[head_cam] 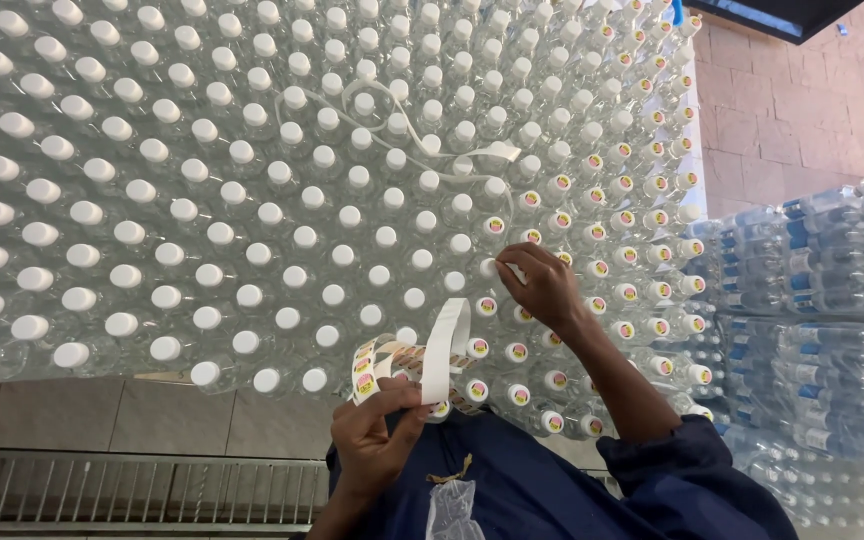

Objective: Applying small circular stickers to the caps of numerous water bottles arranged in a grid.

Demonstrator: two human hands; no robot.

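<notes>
Below my chin, my left hand (377, 425) grips a coiled strip of round stickers (392, 362), thumb and fingers closed around the roll, with a white loop of backing paper (445, 350) curling up from it. My right hand (542, 285) reaches out over the field of clear plastic bottles (202, 200), its fingertips pinched together on one white cap (489, 268). Caps to the right of that one already carry a small red-and-yellow sticker (495, 226); those to the left are plain white. More spent backing strip (402, 125) lies draped across caps farther out. Beside the block, on my right, wrapped packs of blue-labelled bottles (822, 270) sit on the tiled floor (792, 110).
</notes>
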